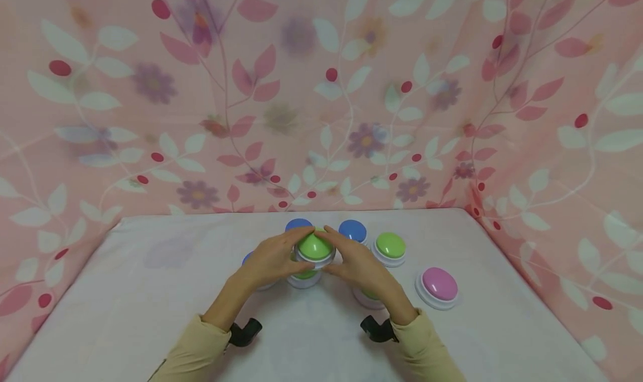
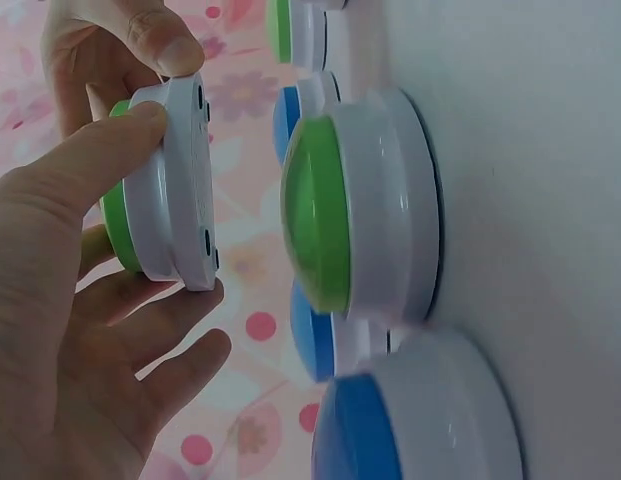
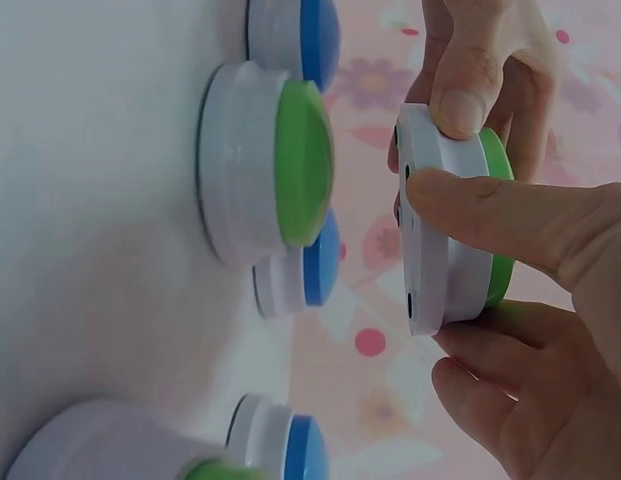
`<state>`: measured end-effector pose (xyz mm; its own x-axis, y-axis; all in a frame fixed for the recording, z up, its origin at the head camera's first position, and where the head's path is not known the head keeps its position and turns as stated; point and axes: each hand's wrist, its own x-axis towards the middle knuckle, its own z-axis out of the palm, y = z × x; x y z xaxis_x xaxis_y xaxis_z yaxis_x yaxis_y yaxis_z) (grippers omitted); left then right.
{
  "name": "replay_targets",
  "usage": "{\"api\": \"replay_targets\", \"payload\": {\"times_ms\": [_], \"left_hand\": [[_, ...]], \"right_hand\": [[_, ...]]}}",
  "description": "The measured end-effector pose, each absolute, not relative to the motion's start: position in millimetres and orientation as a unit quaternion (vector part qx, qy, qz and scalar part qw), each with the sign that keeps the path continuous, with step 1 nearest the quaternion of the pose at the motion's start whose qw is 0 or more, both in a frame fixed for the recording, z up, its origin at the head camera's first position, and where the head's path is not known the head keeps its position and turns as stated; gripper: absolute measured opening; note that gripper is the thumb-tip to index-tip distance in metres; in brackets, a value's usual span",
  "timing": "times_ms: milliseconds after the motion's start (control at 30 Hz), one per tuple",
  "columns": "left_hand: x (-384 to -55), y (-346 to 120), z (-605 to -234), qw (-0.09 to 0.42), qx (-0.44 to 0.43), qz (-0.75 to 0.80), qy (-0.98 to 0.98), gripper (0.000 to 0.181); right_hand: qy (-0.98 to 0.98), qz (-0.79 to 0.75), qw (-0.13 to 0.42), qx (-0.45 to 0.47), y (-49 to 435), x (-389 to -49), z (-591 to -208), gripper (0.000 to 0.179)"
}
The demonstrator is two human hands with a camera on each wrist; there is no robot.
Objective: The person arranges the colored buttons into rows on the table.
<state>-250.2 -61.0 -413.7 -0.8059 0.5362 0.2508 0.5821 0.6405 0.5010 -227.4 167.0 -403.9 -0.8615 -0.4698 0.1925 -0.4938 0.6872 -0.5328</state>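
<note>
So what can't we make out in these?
Head: leftmost blue button, mostly behind the left hand.
Head: front-right green button, mostly behind the right hand.
Left wrist: topmost green button, cut off by the top edge.
Wrist views: held green button's underside, too edge-on.

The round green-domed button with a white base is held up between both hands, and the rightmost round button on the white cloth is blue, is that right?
Not quite: the rightmost round button on the white cloth is pink, not blue, as the head view shows. The left hand and right hand do hold up the round green-domed, white-based button.
</note>
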Motion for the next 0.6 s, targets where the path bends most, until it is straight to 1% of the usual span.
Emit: {"api": "replay_targets", "payload": {"times_ms": [367,600], "left_hand": [[-256.0,-28.7,-426.8,0.037,-0.318,-0.296,-0.9,0.075],[-256.2,-15.8,-433.7,0.05,-0.314,-0.305,-0.898,0.075]], "right_hand": [[-0.929,0.275,0.019,0.245,192.6,-225.7,-407.6,0.073],[-0.932,0.265,0.019,0.244,200.2,-225.9,-407.8,0.074]]}}
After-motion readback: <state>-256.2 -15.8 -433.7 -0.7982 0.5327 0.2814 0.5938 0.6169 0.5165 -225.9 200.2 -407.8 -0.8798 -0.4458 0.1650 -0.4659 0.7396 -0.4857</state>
